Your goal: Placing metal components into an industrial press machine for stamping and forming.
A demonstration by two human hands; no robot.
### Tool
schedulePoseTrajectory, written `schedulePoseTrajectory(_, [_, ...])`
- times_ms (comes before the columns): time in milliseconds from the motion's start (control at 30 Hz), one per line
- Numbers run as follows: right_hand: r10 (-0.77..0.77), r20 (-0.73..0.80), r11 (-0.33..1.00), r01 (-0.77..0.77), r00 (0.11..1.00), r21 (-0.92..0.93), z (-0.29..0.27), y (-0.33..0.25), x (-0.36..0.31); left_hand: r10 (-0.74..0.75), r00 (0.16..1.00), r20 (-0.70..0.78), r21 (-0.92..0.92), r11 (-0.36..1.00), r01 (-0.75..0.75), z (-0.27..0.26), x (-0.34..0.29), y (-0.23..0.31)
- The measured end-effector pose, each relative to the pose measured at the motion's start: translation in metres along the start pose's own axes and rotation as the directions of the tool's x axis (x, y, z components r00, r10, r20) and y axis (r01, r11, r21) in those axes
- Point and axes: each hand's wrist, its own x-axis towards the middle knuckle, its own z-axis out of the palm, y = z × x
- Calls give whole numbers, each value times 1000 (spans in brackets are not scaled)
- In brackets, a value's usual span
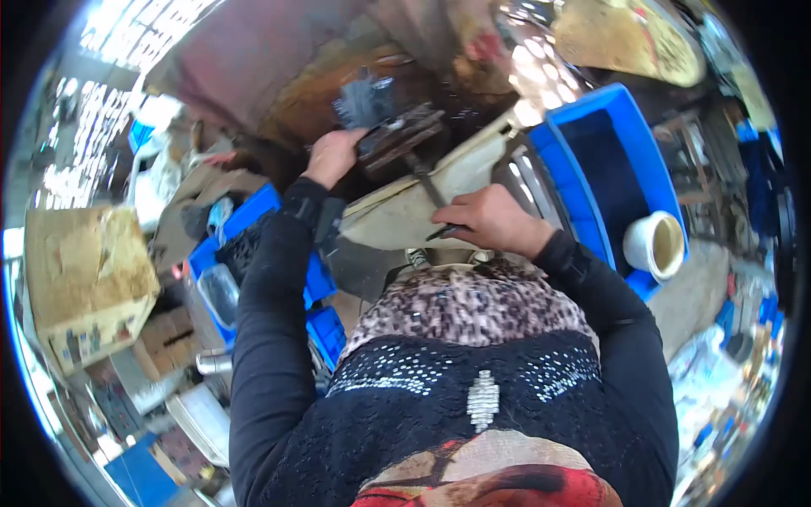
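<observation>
In front of me a rusty metal block (pixel 401 139) sits on the machine, with a straight metal bar (pixel 427 179) running from it toward me. My left hand (pixel 336 156) is closed at the block's left end, its fingertips against a small dark piece that I cannot make out. My right hand (pixel 494 218) is closed around a small dark pointed part (pixel 445 231), beside the near end of the bar. Just behind the block lies a heap of thin grey metal pieces (pixel 365 100).
A blue bin (pixel 585 173) with a white cup (pixel 654 245) at its near end stands to my right. Left of me are another blue bin (pixel 317 275) with dark parts and a worn carton (pixel 89 283). A pale board (pixel 389 215) edges the machine in front of me.
</observation>
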Motion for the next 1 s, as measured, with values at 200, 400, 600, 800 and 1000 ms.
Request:
schedulePoseTrajectory(200, [-97, -29, 991, 94, 995, -94, 3, 6, -7, 14, 999, -49, 7, 1000, -13, 6, -9, -10])
schedulePoseTrajectory(400, [-77, -70, 989, 68, 995, -128, 5, 8, -16, 36, 999, 8, -15, 999, -36, 8, 1, -11])
schedulePoseTrajectory(600, [-93, -96, 987, 79, 991, -141, 11, 6, -17, 40, 999, -17, -35, 999, -41, 7, -6, -7])
schedulePoseTrajectory(800, [-133, -74, 979, 119, 988, -166, 5, 9, -18, 31, 995, 100, -21, 999, -29, -27, -3, 12])
schedulePoseTrajectory(1000, [-160, -117, 981, 145, 980, -125, 0, 6, -12, -54, 998, -43, -241, 970, 42, -33, -21, 21])
